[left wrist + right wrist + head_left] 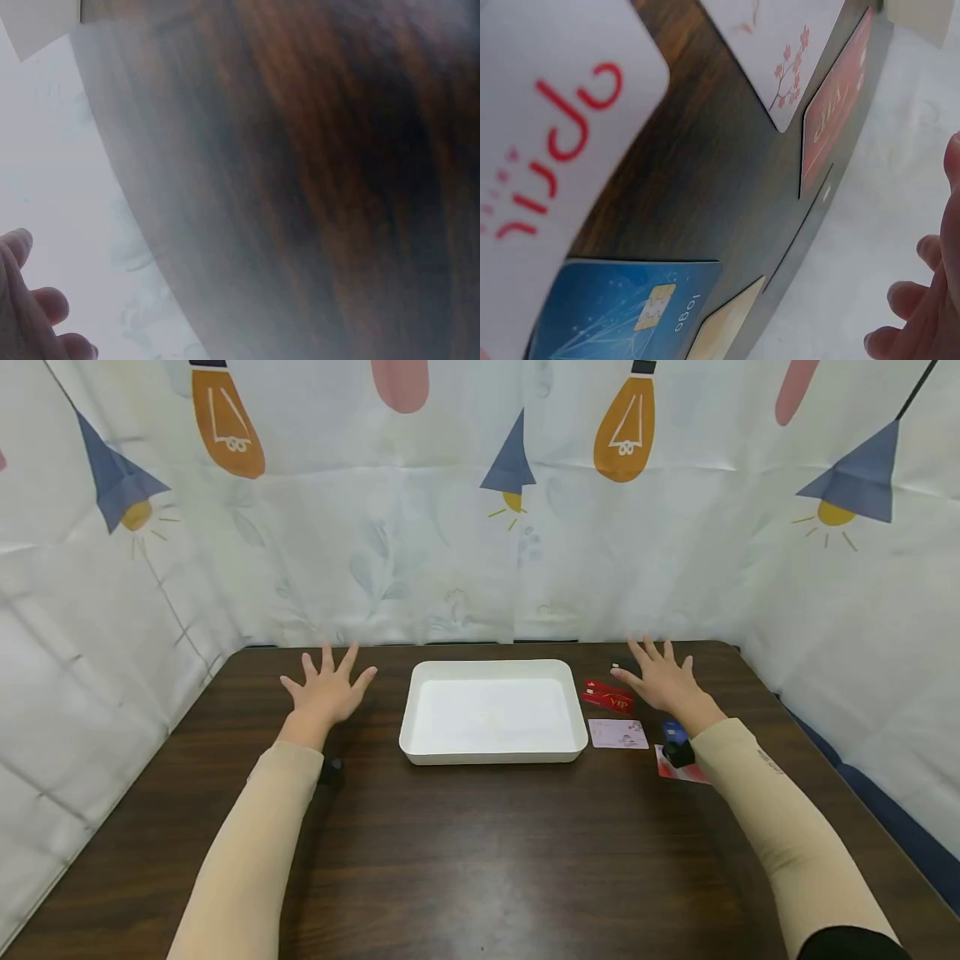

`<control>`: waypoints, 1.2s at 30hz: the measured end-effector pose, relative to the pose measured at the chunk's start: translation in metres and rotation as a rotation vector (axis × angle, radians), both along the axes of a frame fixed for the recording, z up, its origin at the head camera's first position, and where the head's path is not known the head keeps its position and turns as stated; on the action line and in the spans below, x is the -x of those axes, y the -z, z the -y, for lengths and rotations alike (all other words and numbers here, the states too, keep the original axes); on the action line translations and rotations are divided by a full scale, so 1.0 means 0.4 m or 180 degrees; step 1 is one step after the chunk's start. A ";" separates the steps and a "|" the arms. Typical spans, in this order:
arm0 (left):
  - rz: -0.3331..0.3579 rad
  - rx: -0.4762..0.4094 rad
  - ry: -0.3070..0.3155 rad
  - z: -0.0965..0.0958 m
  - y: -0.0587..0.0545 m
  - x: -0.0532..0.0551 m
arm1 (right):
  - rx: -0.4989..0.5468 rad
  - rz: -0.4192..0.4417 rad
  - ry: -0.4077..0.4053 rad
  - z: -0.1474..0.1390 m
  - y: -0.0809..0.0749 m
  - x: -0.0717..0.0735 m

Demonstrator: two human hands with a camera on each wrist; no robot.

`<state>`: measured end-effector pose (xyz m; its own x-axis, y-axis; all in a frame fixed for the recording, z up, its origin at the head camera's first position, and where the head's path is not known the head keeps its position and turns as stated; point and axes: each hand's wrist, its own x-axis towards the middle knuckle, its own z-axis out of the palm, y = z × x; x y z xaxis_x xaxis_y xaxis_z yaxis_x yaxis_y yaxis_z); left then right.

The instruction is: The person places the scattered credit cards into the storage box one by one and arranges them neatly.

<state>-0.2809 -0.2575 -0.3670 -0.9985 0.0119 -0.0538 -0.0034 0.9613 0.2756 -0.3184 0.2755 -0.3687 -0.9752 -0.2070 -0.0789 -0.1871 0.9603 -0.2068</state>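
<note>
With its fingers spread, my left hand [322, 689] is held out over the left side of the table, holding nothing. To the right of the tray, my right hand [667, 681] is likewise spread and holds nothing, above several cards. Nearest its thumb is a red VIP card [607, 697]; below that lies a pale card with a flower print [617, 734]. A blue chip card [673, 732] and a white and red card [678, 772] are partly hidden by the right wrist. The right wrist view also shows a dark card [801, 225] and a cream-gold card [724, 326].
A white rectangular tray [491, 758] stands between the hands near the table's far edge. The dark wood table [480, 852] is bordered by a white printed curtain [442, 552] at the back and sides.
</note>
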 end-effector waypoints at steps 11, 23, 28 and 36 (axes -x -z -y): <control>-0.0013 0.0065 0.0103 -0.003 0.004 -0.012 | 0.0097 -0.0062 -0.0211 0.010 -0.007 -0.027; -0.0044 0.0109 0.0315 -0.029 0.002 -0.030 | 0.0184 0.0009 -0.0326 0.011 0.002 -0.037; -0.0048 0.0128 0.0392 -0.040 -0.001 -0.041 | 0.0254 0.0092 -0.0340 0.011 0.006 -0.044; -0.0088 0.0153 0.0576 -0.053 -0.003 -0.056 | 0.0396 0.0104 -0.0330 0.007 0.004 -0.054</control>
<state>-0.2586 -0.2364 -0.3660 -0.9814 0.1895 -0.0314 0.1776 0.9576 0.2270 -0.2968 0.2728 -0.3705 -0.9454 -0.3166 -0.0777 -0.2752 0.9028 -0.3305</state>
